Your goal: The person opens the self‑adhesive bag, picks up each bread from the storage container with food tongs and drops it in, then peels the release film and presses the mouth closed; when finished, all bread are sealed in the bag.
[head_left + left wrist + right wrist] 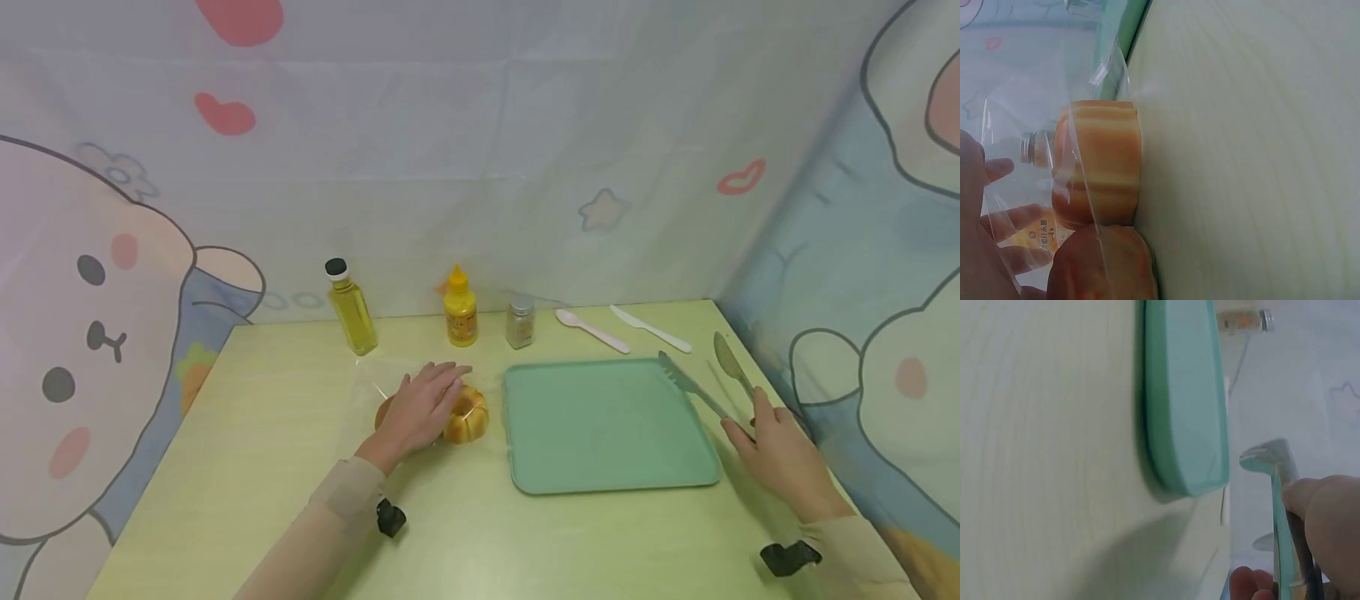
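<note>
Over the breads lies my left hand (422, 411), palm down with its fingers extended. Beneath and beside it are a ridged golden bun (468, 417) and a darker brown bread (1104, 265), mostly covered by the hand in the head view. Clear plastic wrap (365, 385) surrounds them, and my left fingers (1019, 219) rest against it. My right hand (783, 462) grips metal food tongs (682, 377) at the right table edge. Their two arms are spread apart, one with a toothed end, the other spoon-shaped, with nothing between them.
A green tray (607, 429) sits between the hands. Along the back stand an oil bottle (352, 315), a yellow squeeze bottle (461, 315) and a small jar (520, 325). A white plastic spoon (592, 331) and knife (651, 328) lie behind the tray. Printed cloth hangs behind the table.
</note>
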The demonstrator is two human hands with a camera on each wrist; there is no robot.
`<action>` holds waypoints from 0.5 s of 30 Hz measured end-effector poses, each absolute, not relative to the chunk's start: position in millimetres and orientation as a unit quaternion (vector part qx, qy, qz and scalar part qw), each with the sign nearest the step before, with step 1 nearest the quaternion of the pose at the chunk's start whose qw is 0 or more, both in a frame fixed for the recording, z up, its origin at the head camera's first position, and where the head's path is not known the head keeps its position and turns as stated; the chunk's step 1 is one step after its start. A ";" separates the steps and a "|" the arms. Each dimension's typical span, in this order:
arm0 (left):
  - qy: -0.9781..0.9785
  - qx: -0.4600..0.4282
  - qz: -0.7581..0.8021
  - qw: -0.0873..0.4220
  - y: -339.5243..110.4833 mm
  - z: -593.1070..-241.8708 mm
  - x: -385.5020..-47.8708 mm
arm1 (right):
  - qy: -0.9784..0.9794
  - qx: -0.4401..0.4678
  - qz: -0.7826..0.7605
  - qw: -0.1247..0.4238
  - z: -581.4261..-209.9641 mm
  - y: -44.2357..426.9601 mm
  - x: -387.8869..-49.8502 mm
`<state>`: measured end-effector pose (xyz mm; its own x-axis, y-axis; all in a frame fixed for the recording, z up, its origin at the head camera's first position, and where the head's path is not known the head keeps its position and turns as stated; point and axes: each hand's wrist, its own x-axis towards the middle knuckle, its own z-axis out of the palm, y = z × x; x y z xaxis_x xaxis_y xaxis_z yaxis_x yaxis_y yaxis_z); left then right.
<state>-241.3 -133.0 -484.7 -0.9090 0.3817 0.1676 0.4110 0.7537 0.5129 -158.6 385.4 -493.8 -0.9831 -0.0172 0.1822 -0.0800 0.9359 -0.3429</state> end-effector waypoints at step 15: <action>-0.938 -0.207 -0.276 0.023 -133.4 -485.9 -241.5 | -0.976 -0.023 0.207 0.062 -511.3 405.1 -158.3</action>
